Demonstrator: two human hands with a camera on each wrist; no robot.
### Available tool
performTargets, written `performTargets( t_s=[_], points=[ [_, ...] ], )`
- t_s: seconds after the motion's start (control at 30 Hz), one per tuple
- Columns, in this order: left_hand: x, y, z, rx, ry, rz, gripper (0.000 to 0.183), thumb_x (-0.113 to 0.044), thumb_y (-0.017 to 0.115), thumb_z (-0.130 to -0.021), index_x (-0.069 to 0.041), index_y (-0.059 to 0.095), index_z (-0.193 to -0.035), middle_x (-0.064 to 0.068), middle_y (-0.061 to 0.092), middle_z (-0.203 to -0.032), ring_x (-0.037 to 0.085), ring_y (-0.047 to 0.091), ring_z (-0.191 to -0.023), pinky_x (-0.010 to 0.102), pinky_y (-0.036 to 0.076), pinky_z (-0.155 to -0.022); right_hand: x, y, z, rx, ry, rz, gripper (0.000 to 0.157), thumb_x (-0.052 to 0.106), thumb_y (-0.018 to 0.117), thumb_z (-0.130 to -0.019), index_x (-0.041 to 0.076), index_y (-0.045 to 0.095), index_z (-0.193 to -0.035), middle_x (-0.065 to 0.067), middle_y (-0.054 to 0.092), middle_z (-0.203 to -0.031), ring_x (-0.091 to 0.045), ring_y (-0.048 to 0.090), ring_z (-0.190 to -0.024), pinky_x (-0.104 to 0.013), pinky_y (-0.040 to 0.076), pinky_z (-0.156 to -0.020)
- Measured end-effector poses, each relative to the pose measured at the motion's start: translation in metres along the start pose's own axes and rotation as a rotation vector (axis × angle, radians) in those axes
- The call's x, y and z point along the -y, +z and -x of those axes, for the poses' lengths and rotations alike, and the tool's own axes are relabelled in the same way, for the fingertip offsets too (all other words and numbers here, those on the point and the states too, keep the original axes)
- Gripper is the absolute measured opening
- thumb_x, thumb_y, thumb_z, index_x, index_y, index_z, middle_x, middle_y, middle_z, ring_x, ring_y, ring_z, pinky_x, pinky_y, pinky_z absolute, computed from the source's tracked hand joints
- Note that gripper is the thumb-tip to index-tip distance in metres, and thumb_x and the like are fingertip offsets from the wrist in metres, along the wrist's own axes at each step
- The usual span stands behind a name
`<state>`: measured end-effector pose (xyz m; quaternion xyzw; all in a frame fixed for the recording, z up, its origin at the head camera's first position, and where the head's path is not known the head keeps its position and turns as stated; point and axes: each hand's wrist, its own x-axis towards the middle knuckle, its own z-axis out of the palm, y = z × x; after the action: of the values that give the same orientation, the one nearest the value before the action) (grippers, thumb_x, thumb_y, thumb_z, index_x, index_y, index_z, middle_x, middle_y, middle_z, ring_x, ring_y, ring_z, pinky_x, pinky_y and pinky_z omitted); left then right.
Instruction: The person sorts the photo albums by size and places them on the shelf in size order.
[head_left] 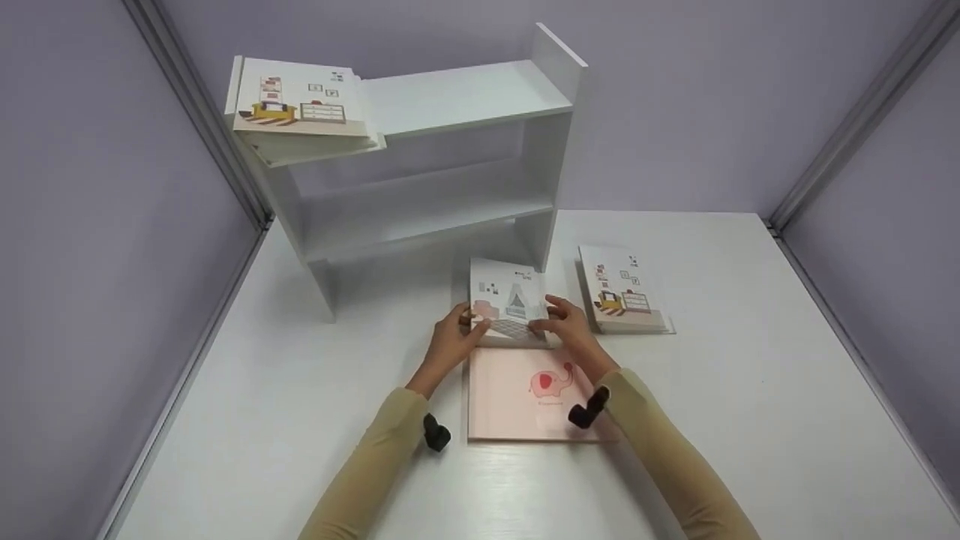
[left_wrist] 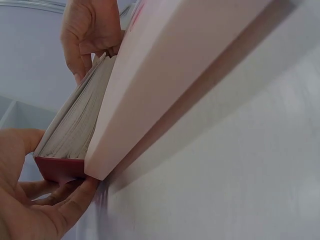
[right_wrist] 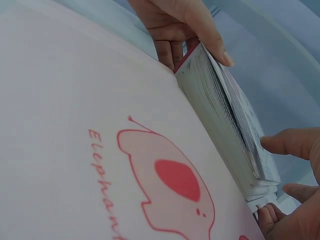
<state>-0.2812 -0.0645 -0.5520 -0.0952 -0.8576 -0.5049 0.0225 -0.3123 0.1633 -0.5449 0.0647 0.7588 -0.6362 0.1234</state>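
A thick book with a white illustrated cover [head_left: 517, 289] lies in front of the shelf, against the far edge of a pink elephant book [head_left: 510, 397]. Its red spine [left_wrist: 60, 169] and page block show in the left wrist view. My left hand [head_left: 454, 339] grips the book's left side, thumb on the cover and fingers beneath. At the opposite side my right hand [head_left: 574, 330] holds it, thumb at the cover's edge and other fingers lower along the side. In the right wrist view the pink cover [right_wrist: 65, 115] fills much of the foreground.
A white shelf unit [head_left: 427, 217] stands behind the hands, slightly angled. On its top left lies a stack of books [head_left: 300, 97]. Another illustrated book [head_left: 619, 289] lies on the table [head_left: 765, 420] right of my right hand. Purple panels [head_left: 712, 112] enclose the table.
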Motion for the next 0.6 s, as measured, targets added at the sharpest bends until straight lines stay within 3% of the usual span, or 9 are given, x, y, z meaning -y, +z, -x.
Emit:
performTargets(
  t_s=[0.27,0.6],
  points=[
    [0.0002,0.0005,0.0005,0.023,-0.044,0.052,0.060,-0.037,0.059,-0.090,-0.002,0.042,-0.136,0.017,0.059,-0.111,0.026,0.061,-0.099,0.034,0.054,-0.076,-0.0008,0.0005,0.0029,0.022,-0.041,0.011,0.075,0.009,0.073,-0.077,0.005,0.035,-0.142,-0.022,0.038,-0.141,-0.031,0.036,-0.131,-0.042,0.026,-0.110],
    [-0.0016,-0.0020,-0.0002,0.037,-0.078,0.121,0.068,-0.035,0.065,-0.086,-0.003,0.038,-0.139,0.017,0.059,-0.112,0.024,0.061,-0.097,0.029,0.055,-0.070,0.0008,0.0009,0.0022,0.026,-0.040,0.025,0.076,0.006,0.073,-0.077,0.005,0.034,-0.143,-0.022,0.040,-0.139,-0.030,0.043,-0.125,-0.041,0.031,-0.108]
  ],
)
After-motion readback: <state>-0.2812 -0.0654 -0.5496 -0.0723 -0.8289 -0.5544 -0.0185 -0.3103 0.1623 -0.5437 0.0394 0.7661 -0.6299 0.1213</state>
